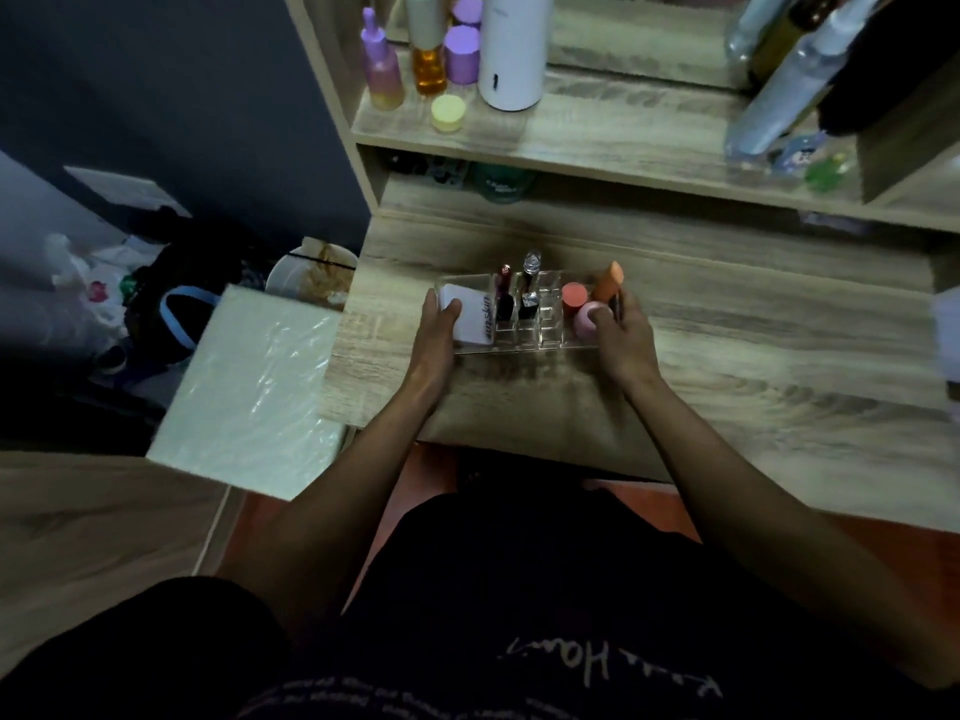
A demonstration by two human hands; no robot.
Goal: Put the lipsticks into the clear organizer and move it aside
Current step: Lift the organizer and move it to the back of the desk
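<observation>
Organizer: I see a clear organizer (pixel 524 324), gridded, two lipsticks (pixel 530 288) upright.
Axis: runs left-right.
Grip: my left hand (pixel 436 335) and right hand (pixel 621 335) clasp its ends.

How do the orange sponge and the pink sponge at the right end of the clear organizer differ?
The orange sponge stands tall with a slanted, pointed top; the pink sponge is low and rounded. The orange one sits farther from the person, the pink one nearer. The right hand has its thumb on the pink sponge, while its fingers lie beside the orange one. Both sit in the clear organizer, at its right end.
</observation>
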